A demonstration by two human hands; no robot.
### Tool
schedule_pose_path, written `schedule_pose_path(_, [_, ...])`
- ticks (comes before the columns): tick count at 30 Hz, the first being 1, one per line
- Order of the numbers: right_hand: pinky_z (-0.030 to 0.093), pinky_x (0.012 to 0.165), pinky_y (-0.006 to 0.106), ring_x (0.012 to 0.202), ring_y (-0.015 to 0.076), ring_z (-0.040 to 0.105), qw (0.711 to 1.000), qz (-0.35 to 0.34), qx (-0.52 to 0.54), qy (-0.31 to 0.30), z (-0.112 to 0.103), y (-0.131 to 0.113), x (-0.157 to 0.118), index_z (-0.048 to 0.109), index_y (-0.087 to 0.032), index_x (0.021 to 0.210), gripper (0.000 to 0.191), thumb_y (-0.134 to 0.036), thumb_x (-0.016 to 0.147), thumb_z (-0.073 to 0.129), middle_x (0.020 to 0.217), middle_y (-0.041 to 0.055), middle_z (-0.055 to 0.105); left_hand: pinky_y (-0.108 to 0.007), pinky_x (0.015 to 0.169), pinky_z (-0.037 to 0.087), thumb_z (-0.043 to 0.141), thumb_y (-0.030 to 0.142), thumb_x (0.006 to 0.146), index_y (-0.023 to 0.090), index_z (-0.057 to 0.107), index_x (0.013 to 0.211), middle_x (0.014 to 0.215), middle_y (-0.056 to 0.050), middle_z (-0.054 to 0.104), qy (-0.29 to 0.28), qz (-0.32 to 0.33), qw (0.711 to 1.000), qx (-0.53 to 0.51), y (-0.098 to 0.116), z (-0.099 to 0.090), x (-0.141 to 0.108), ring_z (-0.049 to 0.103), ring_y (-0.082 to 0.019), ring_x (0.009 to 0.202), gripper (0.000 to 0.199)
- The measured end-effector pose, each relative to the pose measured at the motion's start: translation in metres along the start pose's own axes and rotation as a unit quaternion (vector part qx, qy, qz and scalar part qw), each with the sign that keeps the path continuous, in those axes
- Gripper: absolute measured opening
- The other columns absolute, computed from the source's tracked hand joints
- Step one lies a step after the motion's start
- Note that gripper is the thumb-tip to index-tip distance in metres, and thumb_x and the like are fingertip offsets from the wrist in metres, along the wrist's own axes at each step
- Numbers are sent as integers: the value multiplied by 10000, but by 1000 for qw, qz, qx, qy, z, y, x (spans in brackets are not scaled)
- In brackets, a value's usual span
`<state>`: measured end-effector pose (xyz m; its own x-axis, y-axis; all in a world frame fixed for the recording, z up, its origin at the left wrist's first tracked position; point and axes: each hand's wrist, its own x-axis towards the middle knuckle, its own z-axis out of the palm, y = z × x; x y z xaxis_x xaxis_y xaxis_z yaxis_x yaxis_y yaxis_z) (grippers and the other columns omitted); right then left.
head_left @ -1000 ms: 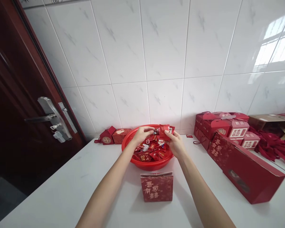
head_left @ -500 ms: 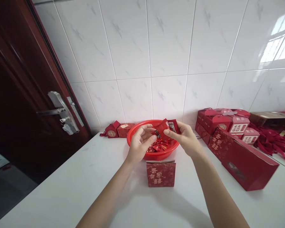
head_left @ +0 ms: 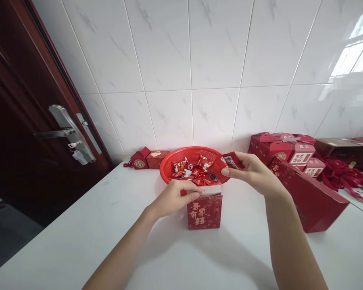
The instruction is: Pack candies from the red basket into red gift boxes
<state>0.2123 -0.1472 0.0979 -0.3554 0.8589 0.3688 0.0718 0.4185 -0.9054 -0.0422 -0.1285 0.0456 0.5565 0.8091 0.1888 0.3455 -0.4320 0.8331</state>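
Note:
A small red box with gold characters stands upright on the white table, its top edge partly raised. My left hand pinches the box's top edge between thumb and fingers. To the upper right of the box, my right hand holds red candy packets in a closed grip, near the rim of the basket. Behind the box sits a red plastic basket with several wrapped candies inside.
Two small red boxes sit left of the basket by the tiled wall. At the right are a large red box, stacked gift boxes, red ribbons and a brown box. A dark door is at the left.
My left hand has moved down from over the basket onto the small box's top edge. My right hand has shifted right with the red packets. The view has tilted slightly.

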Motion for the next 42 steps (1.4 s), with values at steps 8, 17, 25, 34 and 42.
schedule_pose_path(8, [517, 756, 336, 862, 241, 625, 995, 1, -90, -38, 2, 4, 3, 734, -196, 900, 288, -469, 807, 743, 842, 37, 687, -344, 802, 527, 660, 471, 864, 215, 812, 877, 889, -46, 783, 60, -34, 997, -25, -10, 8, 9, 682, -251, 870, 298])
schedule_pose_path(17, [471, 682, 299, 768, 195, 586, 990, -14, -126, -68, 6, 15, 9, 733, -214, 915, 274, -470, 818, 723, 826, 22, 677, -384, 825, 576, 809, 335, 739, 223, 791, 1044, 1104, -76, 764, -5, -76, 990, -117, 4, 5, 4, 718, -303, 990, 325])
schedule_pose_path(25, [380, 574, 279, 637, 158, 494, 976, -17, -189, -111, 17, 26, 17, 679, -213, 818, 198, -410, 827, 703, 688, -11, 580, -362, 893, 554, 792, 276, 758, 252, 749, 1171, 1139, -52, 756, -73, -44, 989, -119, 3, -2, 4, 690, -287, 1057, 416])
schedule_pose_path(34, [366, 555, 264, 674, 154, 513, 965, -12, -235, -115, 21, 20, 15, 685, -208, 946, 140, -315, 862, 650, 789, 8, 631, -362, 817, 553, 836, 325, 695, 223, 774, 1105, 1037, -75, 774, -47, -62, 991, -111, -1, -1, 4, 714, -275, 917, 426])
schedule_pose_path(42, [256, 488, 253, 565, 103, 356, 958, 31, -235, -163, 27, 22, 18, 548, -197, 706, 203, -297, 827, 677, 624, -50, 463, -331, 806, 539, 822, 318, 709, 212, 764, 1088, 964, -44, 774, -55, -79, 992, -85, -2, -2, 4, 690, -228, 867, 398])
